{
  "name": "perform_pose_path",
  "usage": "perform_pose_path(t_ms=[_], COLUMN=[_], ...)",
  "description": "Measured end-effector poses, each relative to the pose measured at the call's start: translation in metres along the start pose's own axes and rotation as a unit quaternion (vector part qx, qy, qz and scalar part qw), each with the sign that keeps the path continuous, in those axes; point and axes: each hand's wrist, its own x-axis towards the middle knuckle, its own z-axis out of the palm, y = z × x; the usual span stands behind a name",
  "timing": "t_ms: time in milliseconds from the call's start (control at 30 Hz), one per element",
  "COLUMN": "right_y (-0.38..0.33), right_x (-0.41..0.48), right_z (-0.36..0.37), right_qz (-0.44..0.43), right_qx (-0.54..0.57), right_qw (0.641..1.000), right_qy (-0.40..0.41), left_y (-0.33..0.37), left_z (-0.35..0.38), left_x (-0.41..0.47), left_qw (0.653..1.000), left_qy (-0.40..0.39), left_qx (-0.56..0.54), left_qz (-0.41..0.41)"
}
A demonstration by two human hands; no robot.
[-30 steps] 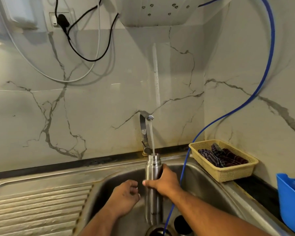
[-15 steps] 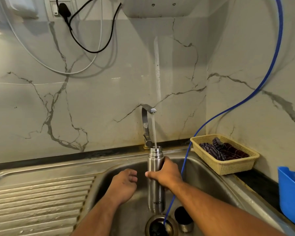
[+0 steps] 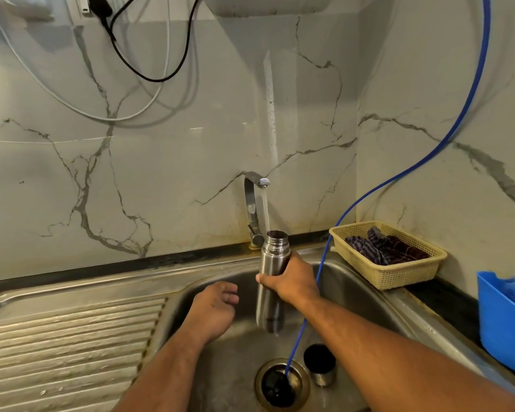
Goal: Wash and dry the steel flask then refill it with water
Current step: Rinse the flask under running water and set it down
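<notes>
The right hand (image 3: 292, 282) wraps around the steel flask (image 3: 269, 310). Beside it the left hand (image 3: 213, 313) hangs loose, holding nothing. The flask's writing is too small to read.

Dim, soft overhead light; wide-angle bowing at edges; slight softness.

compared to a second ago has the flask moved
Yes. The flask has risen, its mouth now above the base of the tap, and shifted slightly right.
</notes>
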Motion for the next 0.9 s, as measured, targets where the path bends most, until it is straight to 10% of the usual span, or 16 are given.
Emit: perform_pose_path(t_ms=[900], right_y=[-0.034], right_x=[-0.035], right_z=[-0.032], right_qz=[-0.066], right_qx=[0.030], right_qw=[0.994], right_qy=[-0.079], left_y=[-0.002], left_z=[-0.016], left_x=[-0.004], left_qw=[0.999], left_qy=[0.037], left_qx=[-0.022], left_qz=[-0.004])
